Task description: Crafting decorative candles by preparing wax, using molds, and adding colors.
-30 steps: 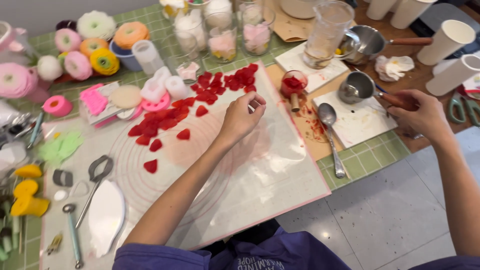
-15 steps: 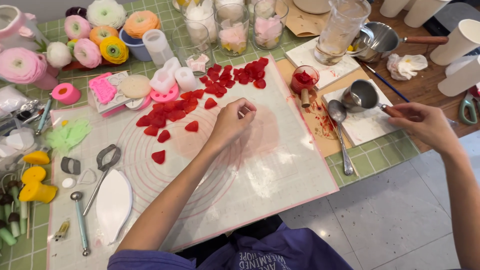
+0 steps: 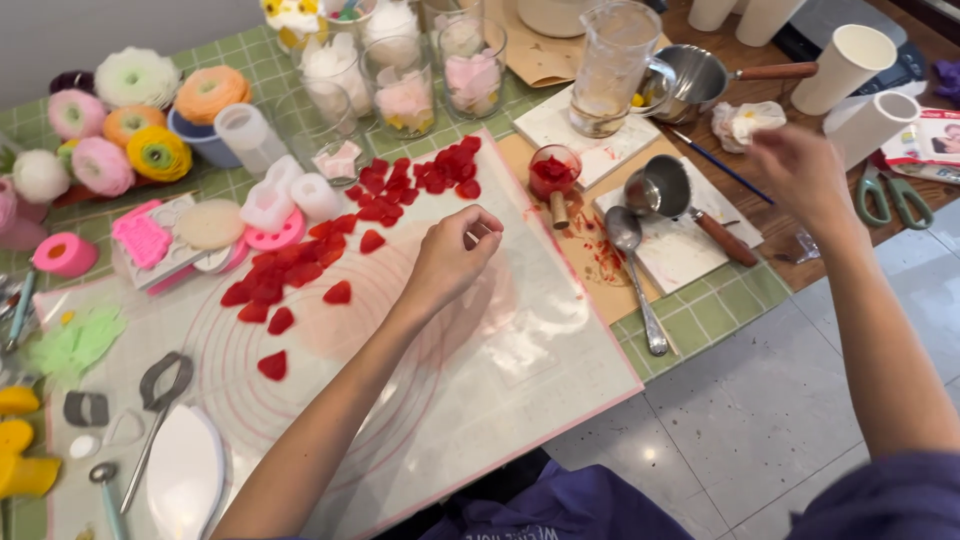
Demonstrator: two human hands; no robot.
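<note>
My left hand [image 3: 455,255] rests on the translucent silicone mat [image 3: 520,390], fingers curled in with thumb and fingertips together; nothing shows between them. Just left of it lie several red heart-shaped petals [image 3: 338,293], with a thicker scatter of red petals [image 3: 420,180] toward the mat's far edge. My right hand [image 3: 805,175] hovers blurred above the table's right side, fingers loosely apart and holding nothing. It is right of a small metal pot with a wooden handle [image 3: 668,190] that stands on a white tile [image 3: 690,260]. A spoon [image 3: 635,275] lies beside the pot.
A small glass of red wax [image 3: 553,172], a glass pitcher [image 3: 618,65], a larger metal pot [image 3: 695,80] and paper cups [image 3: 845,65] stand at the back right. Scissors [image 3: 885,195] lie far right. Wax flowers [image 3: 130,110], glass jars [image 3: 400,85], pink moulds [image 3: 200,230] and tools [image 3: 160,385] fill the left.
My right hand has come off the small pot's handle and risen up and away to the right. My left hand has stayed on the mat beside the petals.
</note>
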